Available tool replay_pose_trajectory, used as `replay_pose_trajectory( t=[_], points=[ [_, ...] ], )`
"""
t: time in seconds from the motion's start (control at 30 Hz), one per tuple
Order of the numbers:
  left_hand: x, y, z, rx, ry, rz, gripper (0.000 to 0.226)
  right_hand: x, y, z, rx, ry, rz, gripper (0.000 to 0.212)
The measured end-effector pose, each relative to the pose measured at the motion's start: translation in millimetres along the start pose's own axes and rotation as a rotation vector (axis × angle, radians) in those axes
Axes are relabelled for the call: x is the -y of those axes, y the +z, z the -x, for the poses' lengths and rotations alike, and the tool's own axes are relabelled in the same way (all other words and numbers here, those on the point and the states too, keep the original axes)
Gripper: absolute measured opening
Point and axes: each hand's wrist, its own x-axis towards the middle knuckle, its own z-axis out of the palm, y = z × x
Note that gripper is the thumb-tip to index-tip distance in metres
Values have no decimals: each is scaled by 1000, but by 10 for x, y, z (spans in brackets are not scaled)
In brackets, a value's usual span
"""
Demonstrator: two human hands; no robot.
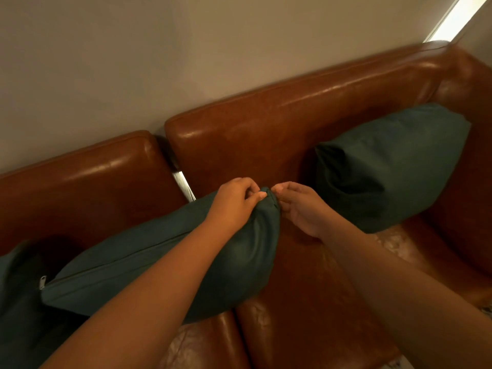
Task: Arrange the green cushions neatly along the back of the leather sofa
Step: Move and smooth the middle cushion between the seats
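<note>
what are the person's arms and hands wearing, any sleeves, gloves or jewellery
Both forearms are bare as far as the frame shows: no sleeves in view. The left hand and right hand wear no gloves, and no rings, watch or bracelets show on fingers or wrists.

The sofa [266,123] stood with its back against the wall [186,49], its backrest in two sections with a gap [183,179] between them. One cushion [394,166] leaned against the right backrest section, in the sofa's right corner beside the armrest [468,182]. A second cushion [159,262] lay across the seat before the gap, its right corner raised at the middle of the right section. The left hand [234,201] pinched that corner from the left; the right hand [300,209] met it from the right. A third cushion [18,302] lay at the seat's left edge, partly under the second.
</note>
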Motion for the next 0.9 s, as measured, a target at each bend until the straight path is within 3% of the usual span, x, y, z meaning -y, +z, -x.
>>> replay_pose_trajectory(
  t=[0.07, 0.13, 0.2, 0.27, 0.37, 0.43, 0.47, 0.6, 0.67, 0.77, 0.83, 0.9],
  points=[
    [3, -3, -57, -7, 117, -95, 14, 67, -24, 28, -3, -33, 168, 22],
    [-2, -20, -129, -18, 259, -256, 22, 132, -26, 28, -74, -165, 582, 31],
    [13, -44, -187, -72, 389, -398, 33, 172, 10, 18, -120, -346, 905, 31],
    [14, -63, -181, -75, 394, -368, 35, 147, 54, 20, -110, -509, 1006, 26],
    [76, -56, -78, 114, 240, -184, 48, 47, -24, -11, -196, -602, 902, 11],
    [143, 3, -21, 227, 244, -255, 63, 3, -111, -8, -272, -582, 852, 10],
    [157, 42, 1, 239, 253, -300, 58, -6, -138, 3, -296, -567, 846, 13],
    [72, 136, 8, 147, 306, -347, 17, -37, -146, 77, -257, -534, 801, 26],
    [60, 130, 2, 102, 305, -260, 13, -25, -203, 117, -257, -499, 550, 34],
    [36, 36, 32, 45, 317, -137, 16, -90, -436, 125, -400, -392, 141, 36],
    [11, -89, 74, -5, 342, -29, 17, -329, -621, 78, -471, -226, 220, 25],
    [63, -259, 95, -89, 313, 109, 7, -668, -781, 22, -433, -54, 407, 18]
  ],
)
